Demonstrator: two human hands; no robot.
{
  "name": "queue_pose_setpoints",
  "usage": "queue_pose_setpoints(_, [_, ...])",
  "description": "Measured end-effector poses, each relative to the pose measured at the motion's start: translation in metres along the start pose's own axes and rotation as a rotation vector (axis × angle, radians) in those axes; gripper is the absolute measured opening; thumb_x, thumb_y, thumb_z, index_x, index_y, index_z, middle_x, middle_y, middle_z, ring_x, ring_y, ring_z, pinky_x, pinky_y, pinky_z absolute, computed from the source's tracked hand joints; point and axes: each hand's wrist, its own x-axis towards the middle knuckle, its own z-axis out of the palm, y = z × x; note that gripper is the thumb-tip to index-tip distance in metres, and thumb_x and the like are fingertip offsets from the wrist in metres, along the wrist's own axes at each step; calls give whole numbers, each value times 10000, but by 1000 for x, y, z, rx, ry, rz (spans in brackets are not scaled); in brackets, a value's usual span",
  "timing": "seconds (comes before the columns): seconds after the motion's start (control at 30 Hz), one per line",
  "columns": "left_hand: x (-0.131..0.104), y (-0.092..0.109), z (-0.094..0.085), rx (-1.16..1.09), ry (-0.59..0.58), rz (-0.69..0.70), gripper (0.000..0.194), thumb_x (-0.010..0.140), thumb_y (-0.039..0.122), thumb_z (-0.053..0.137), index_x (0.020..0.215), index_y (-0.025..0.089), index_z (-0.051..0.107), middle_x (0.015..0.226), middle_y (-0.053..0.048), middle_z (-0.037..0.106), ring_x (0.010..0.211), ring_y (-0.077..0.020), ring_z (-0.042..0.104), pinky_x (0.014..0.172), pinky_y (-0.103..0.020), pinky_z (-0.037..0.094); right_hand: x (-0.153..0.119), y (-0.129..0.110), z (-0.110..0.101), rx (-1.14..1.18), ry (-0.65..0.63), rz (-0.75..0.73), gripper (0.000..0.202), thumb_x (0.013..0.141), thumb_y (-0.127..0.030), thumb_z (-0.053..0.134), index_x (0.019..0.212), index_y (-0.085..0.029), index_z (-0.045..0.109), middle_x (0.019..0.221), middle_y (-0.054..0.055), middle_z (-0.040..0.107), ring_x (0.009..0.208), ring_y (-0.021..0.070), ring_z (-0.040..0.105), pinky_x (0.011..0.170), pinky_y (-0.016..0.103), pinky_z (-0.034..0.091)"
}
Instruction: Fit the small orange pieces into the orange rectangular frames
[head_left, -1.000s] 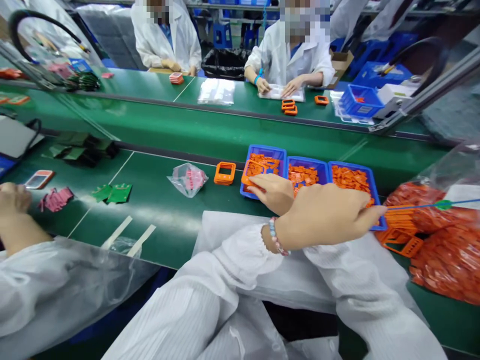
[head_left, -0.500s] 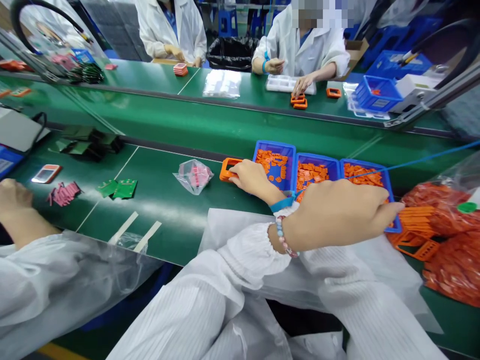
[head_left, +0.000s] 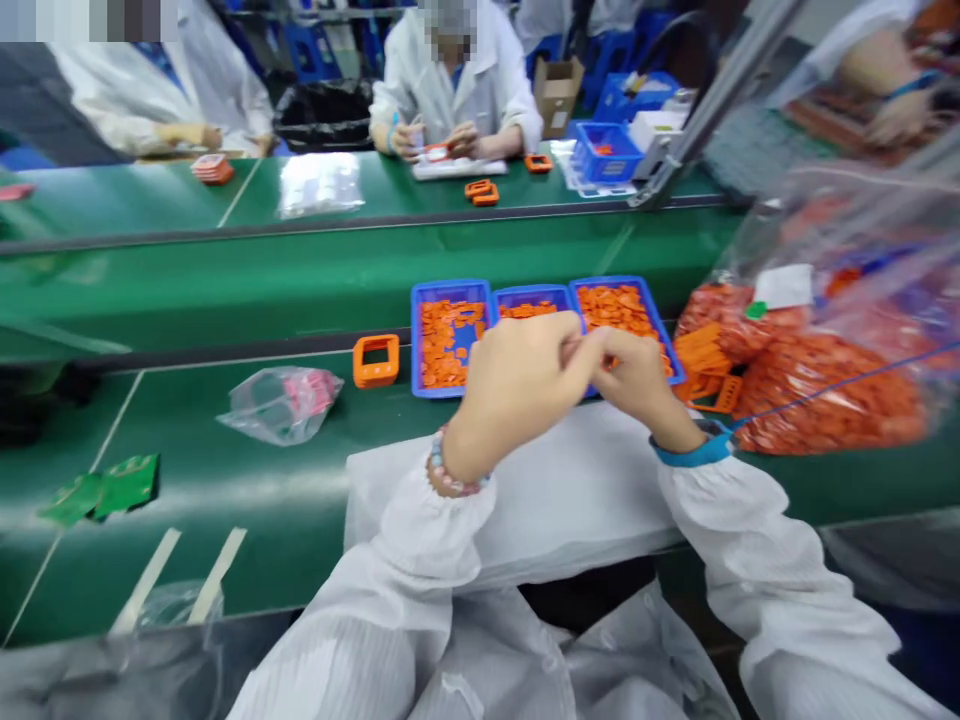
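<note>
My left hand (head_left: 521,385), with a bead bracelet, is curled closed in front of the blue trays. My right hand (head_left: 637,375), with a blue wristband, meets it at the fingertips, also closed. Whatever is between the fingers is hidden. Behind the hands stand a left tray (head_left: 416,345), a middle tray (head_left: 531,292) and a right tray (head_left: 660,325), holding small orange pieces. An orange frame stack (head_left: 376,361) sits left of the trays. White sheeting (head_left: 570,480) lies below the hands.
Bags of orange parts (head_left: 832,395) and loose orange frames (head_left: 705,360) lie right. On the left are a clear bag with pink parts (head_left: 285,405), green boards (head_left: 127,485) and tape strips (head_left: 217,575). Across the divider, a person (head_left: 457,100) handles parts.
My arms have uncrossed. My right hand has let go of the orange frame stack and moved right; my left hand has drawn back to meet it. The view has turned right.
</note>
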Motion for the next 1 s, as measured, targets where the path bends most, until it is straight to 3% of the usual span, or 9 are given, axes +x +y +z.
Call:
queue_pose_setpoints(0.07, [1, 0, -3, 27, 23, 31, 502, 967, 395, 573, 569, 202, 337, 509, 31, 360, 510, -112, 305, 561, -303, 205, -16, 40, -31, -99, 106, 147, 334, 919, -424, 564, 1032, -212, 796, 1002, 94, 792, 888, 266, 725, 863, 402, 556])
queue_pose_setpoints(0.13, [1, 2, -4, 44, 30, 53, 509, 968, 393, 572, 569, 199, 322, 504, 36, 340, 507, -103, 287, 555, -302, 196, -36, 77, -58, -234, 115, 294, 334, 906, -362, 577, 1105, -197, 790, 1043, 108, 790, 914, 274, 729, 896, 413, 548])
queue_pose_setpoints(0.27, [2, 2, -1, 77, 15, 78, 512, 957, 396, 592, 562, 193, 338, 493, 43, 322, 499, -94, 273, 542, -295, 199, -80, 116, -82, -484, 132, 433, 396, 840, -319, 674, 1194, -163, 759, 1185, 167, 750, 1055, 333, 694, 895, 436, 521])
queue_pose_setpoints(0.37, [3, 1, 2, 102, 3, 91, 514, 949, 402, 605, 552, 191, 356, 485, 46, 320, 488, -91, 280, 534, -289, 205, -103, 116, -75, -579, 145, 526, 524, 834, -415, 709, 1292, -161, 702, 1229, 190, 722, 1079, 347, 679, 820, 415, 517])
queue_pose_setpoints(0.47, [3, 1, 4, 129, 3, 85, 509, 938, 408, 621, 551, 189, 373, 484, 49, 329, 483, -89, 286, 528, -283, 212, -111, 113, -62, -534, 130, 635, 527, 875, -464, 668, 1315, -174, 681, 1172, 157, 753, 1064, 331, 698, 801, 390, 517])
queue_pose_setpoints(0.77, [4, 5, 3, 159, 21, 90, 475, 917, 353, 631, 549, 189, 379, 467, 53, 336, 472, -87, 297, 513, -278, 232, -113, 120, -61, -381, 19, 622, 386, 875, -303, 644, 1243, -212, 715, 1058, 67, 798, 986, 271, 736, 798, 363, 525])
queue_pose_setpoints(0.9, [5, 5, 3, 157, 24, 76, 472, 909, 358, 631, 549, 189, 377, 459, 56, 344, 468, -84, 301, 512, -274, 234, -112, 114, -65, -408, 72, 563, 417, 851, -248, 611, 1251, -190, 713, 1016, 59, 796, 907, 253, 732, 767, 351, 514])
queue_pose_setpoints(1.0, [6, 3, 2, 199, 2, 36, 455, 917, 372, 612, 560, 189, 398, 464, 60, 362, 469, -83, 328, 527, -271, 254, -106, 110, -72, -451, 226, 531, 433, 825, -241, 597, 1235, -167, 718, 985, 81, 784, 893, 267, 724, 771, 358, 516])
